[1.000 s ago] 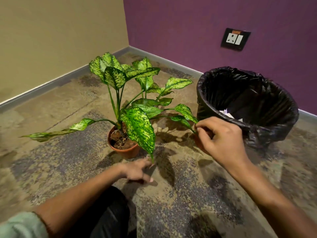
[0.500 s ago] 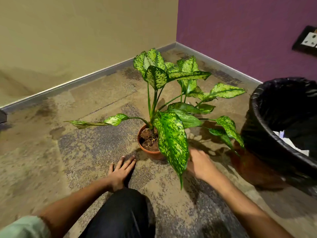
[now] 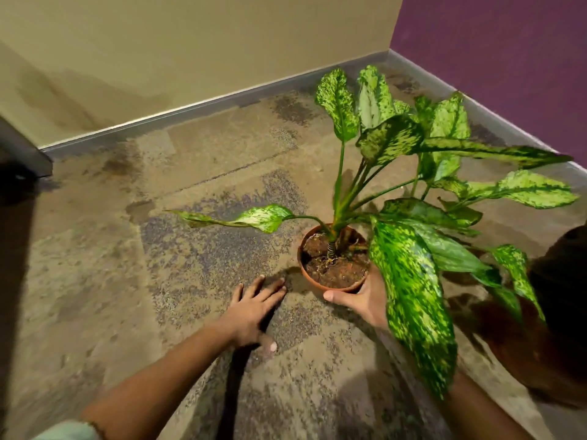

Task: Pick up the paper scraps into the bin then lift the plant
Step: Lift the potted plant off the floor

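Our right hand (image 3: 360,300) grips the terracotta pot (image 3: 333,260) at its near rim, thumb wrapped across the front; our left hand (image 3: 254,308) lies flat and open on the carpet (image 3: 190,249) beside it. Lifting the plant (image 3: 403,173) cleanly likely calls for a level, supported pot. The bin (image 3: 562,312) sits just right.

I can read no writing anywhere from here. The pot (image 3: 332,282) bears no label or brand that I can make out, the leaves (image 3: 409,281) carry only their own speckling, and the two walls (image 3: 190,42) and the floor (image 3: 158,249) show no sign, number or mark.
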